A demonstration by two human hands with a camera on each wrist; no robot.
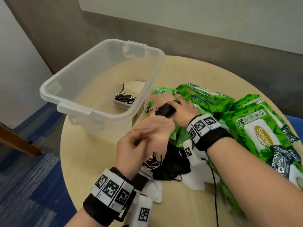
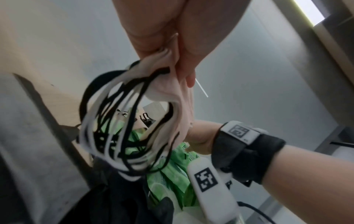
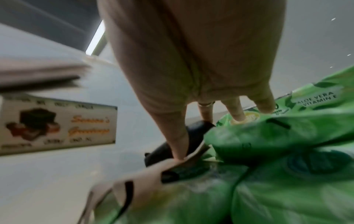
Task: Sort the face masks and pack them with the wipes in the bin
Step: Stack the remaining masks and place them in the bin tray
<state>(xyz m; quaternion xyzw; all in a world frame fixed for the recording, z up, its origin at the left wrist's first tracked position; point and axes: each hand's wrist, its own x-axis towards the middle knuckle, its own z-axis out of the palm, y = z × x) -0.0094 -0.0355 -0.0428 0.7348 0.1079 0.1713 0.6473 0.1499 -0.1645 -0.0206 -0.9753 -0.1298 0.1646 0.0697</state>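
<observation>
My left hand (image 1: 144, 138) holds a stack of beige masks (image 1: 155, 126) above the table; in the left wrist view the hand (image 2: 172, 50) pinches the beige masks (image 2: 172, 97) with black and white ear loops dangling. My right hand (image 1: 178, 110) grips a black mask (image 1: 164, 110) lying on a beige mask (image 1: 157, 99) beside the green wipes packs (image 1: 205, 95). In the right wrist view the thumb and a finger of the hand (image 3: 191, 133) pinch the black mask (image 3: 164, 150). The clear bin (image 1: 44, 90) holds one small stack of masks (image 1: 124, 99).
More wipes packs (image 1: 255, 133) pile up at the right of the round table (image 1: 91, 161). A loose black mask (image 1: 172, 166) and white masks (image 1: 152, 189) lie under my forearms. Blue carpet and a wooden furniture edge (image 1: 16, 140) are to the left.
</observation>
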